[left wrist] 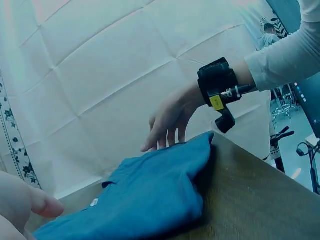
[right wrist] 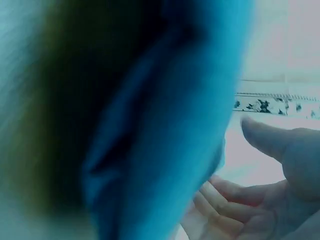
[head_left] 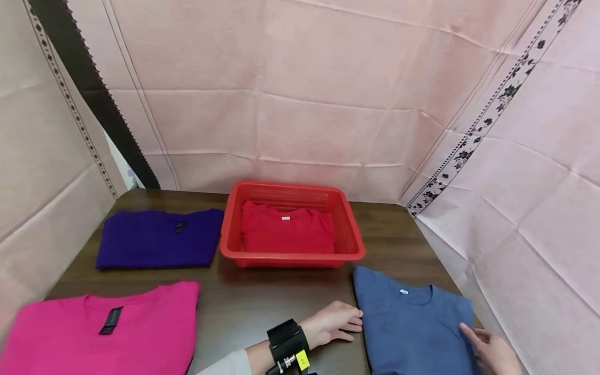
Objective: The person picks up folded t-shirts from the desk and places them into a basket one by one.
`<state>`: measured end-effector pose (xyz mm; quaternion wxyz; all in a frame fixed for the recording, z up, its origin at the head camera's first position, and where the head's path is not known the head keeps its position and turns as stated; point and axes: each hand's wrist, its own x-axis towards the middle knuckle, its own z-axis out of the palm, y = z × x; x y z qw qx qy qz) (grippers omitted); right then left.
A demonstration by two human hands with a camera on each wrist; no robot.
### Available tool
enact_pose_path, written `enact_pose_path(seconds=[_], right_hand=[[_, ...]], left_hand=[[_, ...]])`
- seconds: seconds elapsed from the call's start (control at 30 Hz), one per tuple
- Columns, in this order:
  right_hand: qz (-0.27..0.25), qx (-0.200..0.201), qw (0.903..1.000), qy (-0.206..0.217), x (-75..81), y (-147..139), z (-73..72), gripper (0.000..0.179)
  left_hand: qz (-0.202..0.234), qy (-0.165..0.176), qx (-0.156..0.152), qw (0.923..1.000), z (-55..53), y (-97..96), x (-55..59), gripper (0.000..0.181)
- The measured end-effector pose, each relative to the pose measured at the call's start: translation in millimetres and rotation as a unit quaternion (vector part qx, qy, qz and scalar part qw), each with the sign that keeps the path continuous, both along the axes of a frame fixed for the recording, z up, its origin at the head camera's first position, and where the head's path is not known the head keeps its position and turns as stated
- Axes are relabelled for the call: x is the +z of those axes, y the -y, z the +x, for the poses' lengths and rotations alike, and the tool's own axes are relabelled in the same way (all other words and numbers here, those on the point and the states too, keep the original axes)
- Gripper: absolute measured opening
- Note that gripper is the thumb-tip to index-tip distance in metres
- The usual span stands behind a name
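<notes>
A folded blue T-shirt (head_left: 412,323) lies on the table at the right, its collar and small white label toward the back. At its left edge is my left hand (head_left: 334,324), the fingers extended and the fingertips at the cloth. My right hand (head_left: 494,351) is at the shirt's right edge. In the right wrist view the thumb of the right hand (right wrist: 270,170) stands apart from the fingers, which are beside the blurred blue T-shirt (right wrist: 175,125). The left wrist view shows the blue T-shirt (left wrist: 145,195) lying between both hands.
A red plastic basket (head_left: 292,256) holding a folded red T-shirt (head_left: 286,234) stands at the table's back middle. Folded purple (head_left: 154,239) and pink (head_left: 112,328) T-shirts lie at the left. Pinkish cloth (head_left: 304,104) hangs around the brown table (head_left: 262,291).
</notes>
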<state>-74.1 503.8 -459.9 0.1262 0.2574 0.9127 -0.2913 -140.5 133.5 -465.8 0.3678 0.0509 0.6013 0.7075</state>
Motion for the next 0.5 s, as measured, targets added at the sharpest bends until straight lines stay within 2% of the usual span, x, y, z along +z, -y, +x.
enact_pose_path(seconds=[0.07,0.13,0.2,0.27,0.37,0.43,0.5], right_hand=[[-0.064,0.001,0.9979,-0.005,-2.6,-1,-2.6,0.095],[-0.132,0.006,0.9912,0.005,-4.0,-2,-4.3,0.091],[-0.159,0.016,0.9868,0.029,-2.9,-3,-4.1,0.089],[-0.187,0.046,0.9797,0.055,-1.2,-5,-3.2,0.091],[-0.222,0.087,0.9687,0.069,0.3,-5,-3.7,0.092],[-0.255,0.095,0.9604,0.059,-4.3,1,-5.2,0.091],[-0.263,0.086,0.9600,0.040,-11.0,9,-7.7,0.092]], left_hand=[[-0.005,-0.001,0.012,0.9999,-0.4,-6.3,-0.6,0.027],[-0.013,-0.003,0.020,0.9997,-0.2,-12.5,-0.8,0.014],[-0.025,-0.005,0.020,0.9995,0.3,-17.8,-1.0,0.011],[-0.031,-0.005,0.017,0.9994,0.6,-21.6,-0.8,0.020],[-0.024,0.005,0.003,0.9997,0.1,-24.9,-0.7,0.046],[-0.009,0.021,-0.005,0.9997,-0.9,-26.6,-0.6,0.065],[-0.001,0.040,-0.009,0.9992,-2.3,-29.9,-2.0,0.079]])
